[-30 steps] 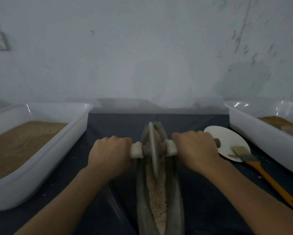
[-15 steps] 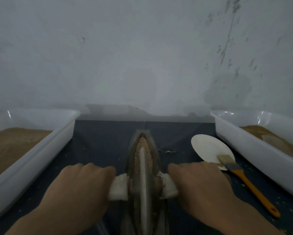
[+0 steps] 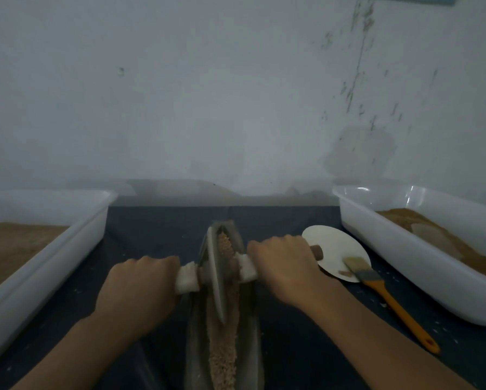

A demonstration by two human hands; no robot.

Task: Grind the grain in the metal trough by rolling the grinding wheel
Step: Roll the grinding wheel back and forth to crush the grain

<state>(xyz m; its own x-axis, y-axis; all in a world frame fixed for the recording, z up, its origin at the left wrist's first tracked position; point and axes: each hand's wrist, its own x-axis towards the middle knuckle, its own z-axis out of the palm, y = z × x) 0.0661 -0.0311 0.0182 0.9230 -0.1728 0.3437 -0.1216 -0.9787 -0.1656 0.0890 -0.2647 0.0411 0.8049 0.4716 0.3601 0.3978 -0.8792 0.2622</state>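
A narrow boat-shaped metal trough (image 3: pixel 253 342) lies lengthwise on the dark table in front of me, with tan crushed grain (image 3: pixel 224 350) along its bottom. A grey metal grinding wheel (image 3: pixel 216 280) stands on edge in the far half of the trough, slightly tilted. A wooden axle passes through it, with white padding on either side of the disc. My left hand (image 3: pixel 136 288) grips the axle's left end. My right hand (image 3: pixel 285 266) grips the right end, whose brown tip (image 3: pixel 317 252) pokes out past my fist.
A white plastic tub (image 3: pixel 50 266) of brown grain stands at the left, another white tub (image 3: pixel 410 266) with brown powder at the right. A white paper plate (image 3: pixel 334 243) lies right of the trough, with an orange-handled brush (image 3: pixel 388 299) lying across its edge. A grey wall rises behind.
The wheel rolled from the far part of the trough toward me, then back away again. Both hands kept their grip on the axle throughout.
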